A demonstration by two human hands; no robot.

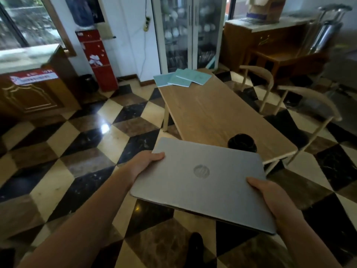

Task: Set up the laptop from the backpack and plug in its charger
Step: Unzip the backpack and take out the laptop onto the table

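Observation:
A closed silver laptop (201,182) with a round logo on its lid is held flat in the air above the tiled floor, just short of the near end of a long wooden table (212,115). My left hand (146,161) grips its left edge, thumb on the lid. My right hand (270,194) grips its right edge in the same way. No backpack or charger is in view.
A black round object (241,142) sits on the table's near end; teal booklets (183,77) lie at its far end. Two light chairs (309,105) stand to the table's right. A power strip (147,24) hangs on the far wall beside a red water dispenser (96,59).

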